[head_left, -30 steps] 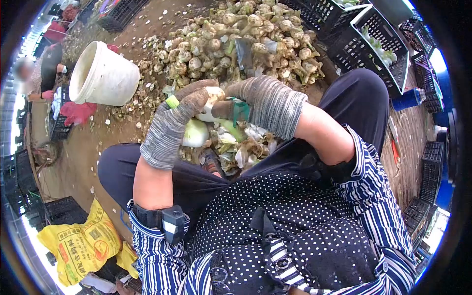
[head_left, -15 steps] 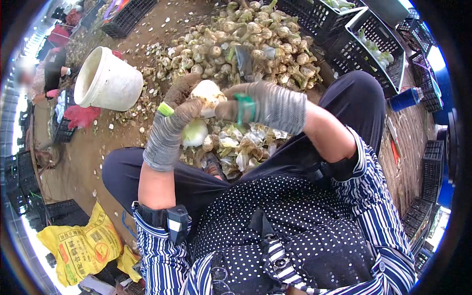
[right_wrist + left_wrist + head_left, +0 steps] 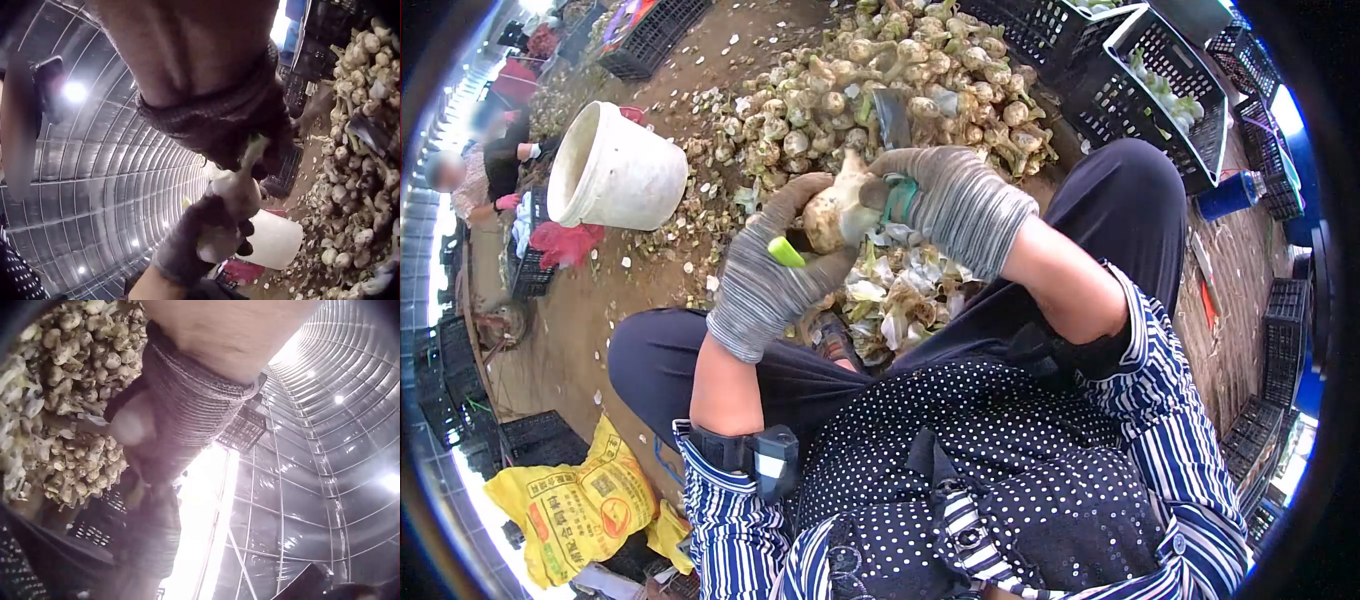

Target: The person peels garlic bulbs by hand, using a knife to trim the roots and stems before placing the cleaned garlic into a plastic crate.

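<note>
In the head view a bulb like a large garlic, brown-stained and with its neck upward, sits between both gloved hands. My left hand grips it from the left, and a cut green stalk pokes out between the fingers. The right wrist view shows a second, white bulb low in that same palm. My right hand, with a green band at the thumb, grips the first bulb near its neck. Loose peelings lie below the hands, between the legs.
Beyond the hands rises a large heap of bulbs. A white bucket lies tilted at left. Black crates stand back right, one with trimmed bulbs inside. A yellow sack is at lower left; another person sits far left.
The bulb has turned, its whitish face giving way to a brown, rounded side with the neck up. My left hand has shifted slightly right and down. The white bulb has gone out of head view.
</note>
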Demonstrator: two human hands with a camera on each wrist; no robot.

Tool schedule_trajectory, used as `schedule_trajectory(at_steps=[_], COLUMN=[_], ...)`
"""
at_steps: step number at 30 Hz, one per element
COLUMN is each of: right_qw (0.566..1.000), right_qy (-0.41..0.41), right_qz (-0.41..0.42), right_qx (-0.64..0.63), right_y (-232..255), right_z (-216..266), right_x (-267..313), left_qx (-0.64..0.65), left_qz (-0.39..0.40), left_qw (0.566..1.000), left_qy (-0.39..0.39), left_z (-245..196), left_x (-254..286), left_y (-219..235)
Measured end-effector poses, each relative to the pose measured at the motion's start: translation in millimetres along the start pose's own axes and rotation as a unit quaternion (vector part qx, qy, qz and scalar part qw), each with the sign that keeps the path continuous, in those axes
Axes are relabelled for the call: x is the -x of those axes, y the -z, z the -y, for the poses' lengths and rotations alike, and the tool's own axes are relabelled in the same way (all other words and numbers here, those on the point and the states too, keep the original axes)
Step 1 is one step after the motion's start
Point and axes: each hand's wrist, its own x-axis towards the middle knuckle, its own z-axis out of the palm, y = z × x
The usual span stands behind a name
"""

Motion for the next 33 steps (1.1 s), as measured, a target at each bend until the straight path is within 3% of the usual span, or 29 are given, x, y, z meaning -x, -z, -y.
schedule_trajectory(at_steps=[2,4,7,8,9,10,11,12,14,16,18,19,21,22,23,24,25,26,27,28,30,31,32,33], right_qw=[0.961,0.914,0.901,0.887,0.868,0.867,0.895,0.920,0.919,0.909,0.932,0.951,0.986,0.986,0.994,0.937,0.915,0.890,0.862,0.828,0.913,0.948,0.958,0.958], right_qy=[-0.184,-0.234,-0.227,-0.175,-0.123,-0.122,-0.120,-0.118,-0.129,-0.113,-0.073,-0.074,-0.051,-0.051,-0.047,-0.040,0.098,-0.015,-0.059,-0.103,-0.056,0.043,0.140,0.140], right_qz=[0.099,0.078,0.037,0.057,0.078,0.076,0.053,0.030,0.016,0.042,0.036,0.008,-0.052,-0.053,0.039,0.129,0.208,0.267,0.327,0.387,0.238,0.120,-0.002,-0.002], right_qx=[-0.181,-0.321,-0.369,-0.423,-0.476,-0.477,-0.425,-0.371,-0.373,-0.399,-0.352,-0.299,-0.149,-0.148,0.090,0.322,0.330,0.369,0.382,0.392,0.327,0.293,0.250,0.249], right_y=[12.1,10.9,15.5,12.4,10.9,11.9,14.6,15.4,15.5,20.8,25.1,28.5,30.1,25.6,15.7,2.1,-15.0,-18.5,-17.7,-16.3,-3.7,0.9,5.8,5.2], right_z=[-0.9,-6.3,6.4,-4.7,-6.4,-5.0,7.3,14.6,14.8,18.5,5.8,1.9,-5.5,-13.7,-27.7,-46.6,-85.7,-44.7,-18.6,-0.6,14.6,11.7,13.3,17.4], right_x=[-0.4,-1.5,4.8,2.5,1.3,4.0,7.0,9.8,12.5,13.6,5.6,4.0,1.0,-4.7,-13.1,-18.7,-13.3,4.4,5.8,4.7,-0.5,2.0,4.3,6.0], left_qx=[-0.177,-0.160,0.053,0.052,0.230,0.400,0.398,0.398,0.404,0.384,0.423,0.432,0.459,0.470,0.490,0.566,0.572,0.575,0.599,0.581,0.567,0.535,0.535,0.477], left_qz=[-0.024,-0.014,-0.002,0.000,0.066,0.128,0.076,0.077,0.091,0.065,0.117,0.098,0.155,0.175,0.213,0.228,0.173,0.116,0.064,0.025,0.007,0.025,0.024,0.021], left_qw=[0.973,0.971,0.992,0.992,0.970,0.907,0.913,0.913,0.885,0.903,0.894,0.894,0.873,0.865,0.845,0.792,0.802,0.810,0.798,0.813,0.822,0.843,0.843,0.875], left_qy=[-0.146,-0.179,-0.112,-0.113,-0.042,0.032,0.048,0.047,0.211,0.184,0.091,0.067,0.053,0.032,0.020,-0.018,-0.006,0.005,0.011,0.030,0.054,0.052,0.053,0.078], left_z=[13.5,22.3,14.8,21.1,31.9,41.3,-5.0,-1.9,8.4,9.9,5.3,2.2,13.1,16.1,18.8,19.5,15.0,7.9,-1.5,0.8,7.4,11.9,15.4,18.5], left_x=[-1.9,-4.6,-5.4,-10.4,-19.0,-22.8,-9.5,-7.3,-6.1,-5.8,-6.7,-4.2,-6.1,-6.7,-15.4,-13.1,-9.3,-4.3,-0.9,0.8,-1.9,-2.6,-2.8,-2.9], left_y=[-3.5,-1.1,-9.1,-7.5,-4.2,-2.3,-13.0,-11.8,-8.8,-10.4,-8.3,-10.3,4.6,9.0,17.6,15.8,18.1,22.9,18.5,21.0,21.5,21.5,21.4,21.7])
